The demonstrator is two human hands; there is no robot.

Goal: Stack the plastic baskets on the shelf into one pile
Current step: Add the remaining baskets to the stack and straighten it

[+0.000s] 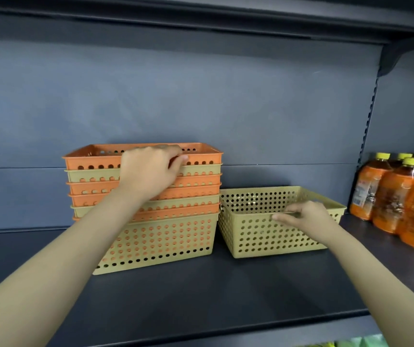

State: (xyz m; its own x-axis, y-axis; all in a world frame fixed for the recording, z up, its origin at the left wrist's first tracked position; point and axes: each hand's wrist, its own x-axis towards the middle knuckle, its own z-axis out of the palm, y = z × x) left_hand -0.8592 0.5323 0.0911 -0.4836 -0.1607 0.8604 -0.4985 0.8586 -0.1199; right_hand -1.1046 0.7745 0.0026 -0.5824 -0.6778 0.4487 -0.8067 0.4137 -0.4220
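The pile (148, 204) stands on the shelf (226, 296), left of centre, close to the back panel (176, 96). It holds seven nested perforated baskets, orange and tan mixed: a tan one at the bottom, an orange basket (201, 156) on top. The rims sit roughly level, each a little proud of the one below.

A single tan basket (263, 236) sits upright on the shelf just to the right of the pile, its near left corner touching or almost touching the pile's bottom basket; contact cannot be confirmed. It holds nothing visible.

Your left hand (148, 171) is on the front rim of the orange basket, fingers curled over the edge and thumb against the front wall, clamped on that rim. Your forearm crosses the front of the pile and hides part of the lower rims.

Your right hand (306, 216) is at the front rim of the tan basket, thumb on the outer face and fingers over the rim to the inside, pinched on that edge. The basket's base rests flat on the shelf.

To the far right, well apart from the baskets, stand bottles (401, 201) of orange drink with yellow caps, wrapped together. A higher shelf (201, 16) runs overhead.
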